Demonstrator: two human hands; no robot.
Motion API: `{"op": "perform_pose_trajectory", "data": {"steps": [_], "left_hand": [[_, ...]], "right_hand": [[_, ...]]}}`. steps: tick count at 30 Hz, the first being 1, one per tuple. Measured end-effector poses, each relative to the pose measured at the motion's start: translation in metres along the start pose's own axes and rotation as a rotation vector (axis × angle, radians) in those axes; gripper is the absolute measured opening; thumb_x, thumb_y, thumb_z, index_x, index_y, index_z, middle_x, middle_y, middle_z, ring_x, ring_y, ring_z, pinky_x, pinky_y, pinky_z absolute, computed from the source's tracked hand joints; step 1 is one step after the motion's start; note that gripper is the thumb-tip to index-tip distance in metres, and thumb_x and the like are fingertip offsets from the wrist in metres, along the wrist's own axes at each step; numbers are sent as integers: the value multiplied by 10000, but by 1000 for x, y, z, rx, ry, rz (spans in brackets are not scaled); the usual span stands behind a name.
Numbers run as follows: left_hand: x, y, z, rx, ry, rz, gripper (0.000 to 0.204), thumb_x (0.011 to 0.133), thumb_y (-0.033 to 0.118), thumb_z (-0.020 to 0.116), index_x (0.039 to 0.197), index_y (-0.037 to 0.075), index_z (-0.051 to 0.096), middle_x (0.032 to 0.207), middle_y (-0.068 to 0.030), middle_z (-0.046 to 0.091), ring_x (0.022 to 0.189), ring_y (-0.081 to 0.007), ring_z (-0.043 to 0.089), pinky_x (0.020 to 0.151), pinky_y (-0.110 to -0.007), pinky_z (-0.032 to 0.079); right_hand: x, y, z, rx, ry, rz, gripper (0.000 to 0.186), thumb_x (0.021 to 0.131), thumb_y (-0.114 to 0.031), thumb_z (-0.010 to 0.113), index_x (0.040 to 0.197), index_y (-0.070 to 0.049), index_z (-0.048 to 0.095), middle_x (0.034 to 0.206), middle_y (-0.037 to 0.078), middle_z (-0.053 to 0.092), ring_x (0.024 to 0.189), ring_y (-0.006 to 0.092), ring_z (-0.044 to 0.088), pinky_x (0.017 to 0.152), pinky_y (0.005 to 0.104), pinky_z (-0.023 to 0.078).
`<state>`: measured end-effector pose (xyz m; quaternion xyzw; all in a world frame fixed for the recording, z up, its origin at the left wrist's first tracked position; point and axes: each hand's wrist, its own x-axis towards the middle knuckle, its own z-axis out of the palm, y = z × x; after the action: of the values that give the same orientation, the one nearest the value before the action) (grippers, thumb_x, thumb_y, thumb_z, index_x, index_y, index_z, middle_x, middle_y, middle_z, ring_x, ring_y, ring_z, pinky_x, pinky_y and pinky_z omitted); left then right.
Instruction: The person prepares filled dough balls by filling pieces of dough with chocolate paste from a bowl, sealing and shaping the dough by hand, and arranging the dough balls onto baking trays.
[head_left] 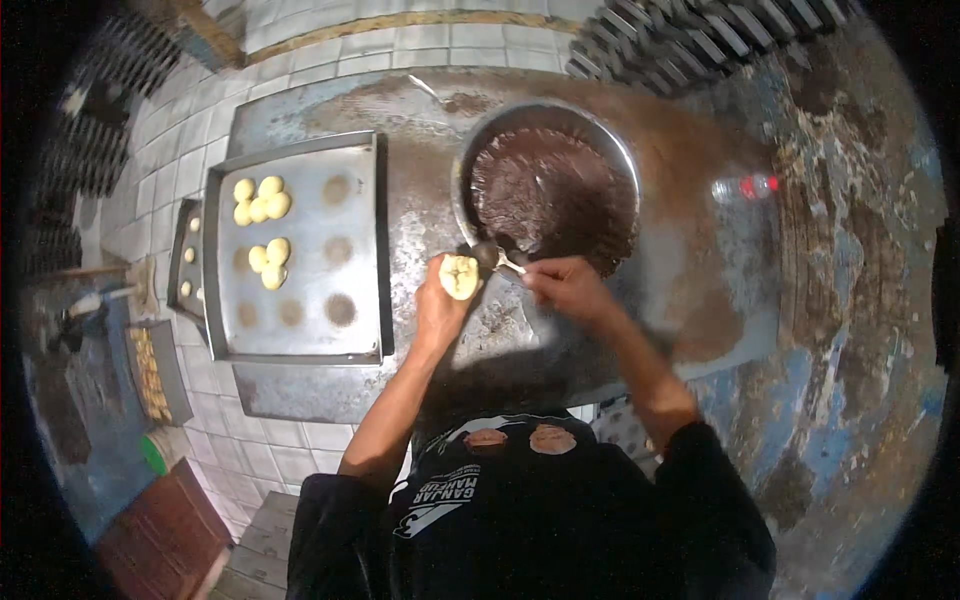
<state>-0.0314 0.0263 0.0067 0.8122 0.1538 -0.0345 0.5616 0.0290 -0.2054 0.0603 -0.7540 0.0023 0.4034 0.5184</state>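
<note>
A piece of pale yellow dough (459, 278), flattened with a crease in its middle, rests in my left hand (437, 312), which is curled round it. My right hand (568, 287) pinches the handle of a spoon (509, 264). A dark brown lump sits at the spoon's bowl, close above the dough and beside the rim of a large round metal basin (632, 178). Thick dark brown paste (540, 190) fills much of the basin. To the left lies a metal baking tray (345, 280) bearing several yellow dough balls (272, 262) in two clusters.
The worn metal table (430, 390) carries a clear bottle with a red cap (757, 187) at right. Another utensil (424, 87) lies at the far edge. Stacked dark pans (700, 45) stand at the far right. A smaller tray (187, 262) sits left of the baking tray.
</note>
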Motion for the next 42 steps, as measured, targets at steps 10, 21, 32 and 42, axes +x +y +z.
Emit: {"op": "perform_pose_trajectory", "data": {"steps": [10,21,32,42], "left_hand": [[-43,-22,5,504,93,182,335,901,144,697,1193,80,546,1018,-235,704,916,-477,680,737,-517,538],[-186,6,55,5,-137,225,684,733,30,805,1319,84,456,1133,-142,678,1082,-291,664,925,-407,519],[-274,36,69,-865,-182,-40,471,818,149,862,1176,107,559,918,13,609,820,-90,584,675,-255,477],[-299,65,47,-184,50,503,442,1039,335,596,1278,-30,667,1284,-131,697,1176,-225,647,989,-340,517]], "right_hand": [[-79,74,95,-838,491,-780,272,951,-111,645,1196,2,683,935,180,691,738,343,711,624,409,592],[-119,72,77,101,213,-407,638,930,-153,696,1480,-3,410,1099,172,731,971,273,724,825,384,572],[-229,112,114,-129,257,-858,607,977,-79,572,1535,-30,338,1272,133,704,1265,302,611,1090,398,435],[-238,106,131,958,144,-480,756,892,-40,757,1470,-30,270,1049,72,663,1044,166,612,995,300,440]]}}
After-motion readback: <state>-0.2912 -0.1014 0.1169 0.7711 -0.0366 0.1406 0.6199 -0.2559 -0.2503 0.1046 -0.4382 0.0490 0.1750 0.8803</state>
